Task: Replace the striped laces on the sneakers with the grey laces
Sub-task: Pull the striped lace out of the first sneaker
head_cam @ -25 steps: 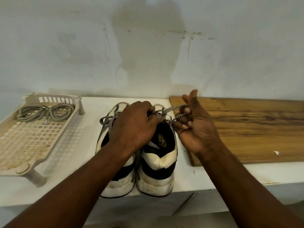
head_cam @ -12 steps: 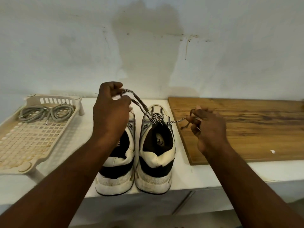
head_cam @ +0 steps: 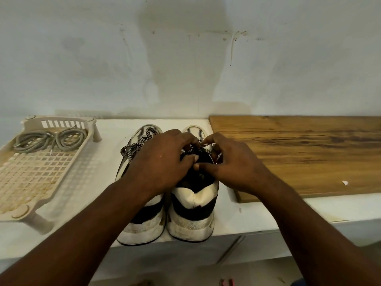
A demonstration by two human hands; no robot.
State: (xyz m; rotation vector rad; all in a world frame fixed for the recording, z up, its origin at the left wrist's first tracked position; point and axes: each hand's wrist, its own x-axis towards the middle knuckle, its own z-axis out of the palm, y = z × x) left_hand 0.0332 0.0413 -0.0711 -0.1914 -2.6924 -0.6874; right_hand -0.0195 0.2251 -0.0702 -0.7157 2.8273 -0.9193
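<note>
Two white and black sneakers stand side by side on the white shelf, heels toward me. The left sneaker (head_cam: 144, 226) still carries a black-and-white striped lace (head_cam: 136, 146). Over the right sneaker (head_cam: 192, 213) both hands meet at the tongue. My left hand (head_cam: 162, 164) and my right hand (head_cam: 233, 164) have curled fingers picking at the right sneaker's striped lace (head_cam: 192, 150), most of which they hide. The grey laces (head_cam: 49, 139) lie coiled in the beige tray.
The beige plastic grid tray (head_cam: 26, 178) on short legs stands at the left. A wooden board (head_cam: 299, 153) lies at the right, against the wall. The shelf's front edge runs just under the sneakers' heels.
Half a second ago my left hand held a lace end raised and my right hand pulled the other end sideways. Both hands have come down together onto the right sneaker's tongue.
</note>
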